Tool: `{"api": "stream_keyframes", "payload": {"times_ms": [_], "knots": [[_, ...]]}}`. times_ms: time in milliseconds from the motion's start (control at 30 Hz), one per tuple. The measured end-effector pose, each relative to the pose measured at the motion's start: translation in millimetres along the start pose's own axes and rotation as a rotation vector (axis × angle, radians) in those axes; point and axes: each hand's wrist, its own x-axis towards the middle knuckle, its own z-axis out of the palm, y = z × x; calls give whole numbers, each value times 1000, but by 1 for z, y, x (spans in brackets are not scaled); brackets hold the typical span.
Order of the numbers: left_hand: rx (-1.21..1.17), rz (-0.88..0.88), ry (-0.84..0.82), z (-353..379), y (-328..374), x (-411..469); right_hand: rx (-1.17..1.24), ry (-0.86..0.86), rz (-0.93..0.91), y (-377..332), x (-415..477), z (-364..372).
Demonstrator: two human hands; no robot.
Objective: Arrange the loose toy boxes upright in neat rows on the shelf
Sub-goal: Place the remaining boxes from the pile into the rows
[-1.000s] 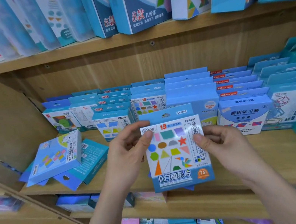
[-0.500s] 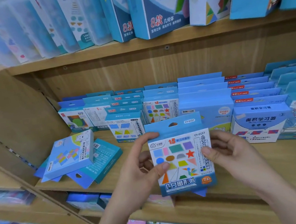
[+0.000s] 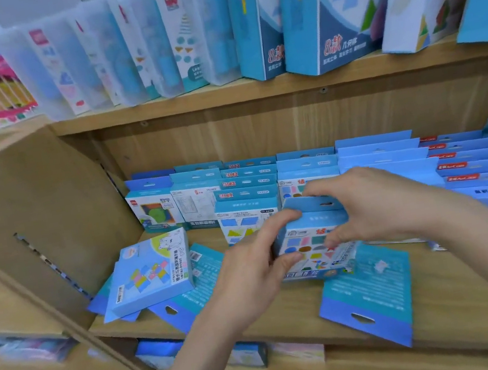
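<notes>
Holding the shapes box [image 3: 315, 237] from both sides, the person's two hands keep it standing up near the front of the wooden shelf [image 3: 294, 308]. The left hand [image 3: 250, 275] curls its fingers round the left edge, with the thumb on the picture side. The right hand [image 3: 377, 205] curls over the top flap and the right edge. The box's bottom is low by the shelf board, but I cannot tell if it touches. It is just in front of the rows of standing boxes [image 3: 249, 206]. A blue box [image 3: 369, 296] lies flat just beside it, on the right. Well off to the left, a light blue box [image 3: 151, 273] leans on a teal box [image 3: 199, 275] that lies flat. Tall boxes [image 3: 321, 12] stand on the shelf above.
</notes>
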Motion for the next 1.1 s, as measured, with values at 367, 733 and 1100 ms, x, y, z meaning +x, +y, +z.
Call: {"api": "stream_keyframes", "payload": {"times_ms": [367, 733, 1100], "knots": [[622, 42, -93, -33, -90, 74, -181, -15, 297, 4, 55, 21], [500, 121, -119, -34, -126, 83, -227, -164, 398, 4, 85, 23], [419, 119, -84, -29, -133, 80, -385, 76, 384, 19, 104, 67]]}}
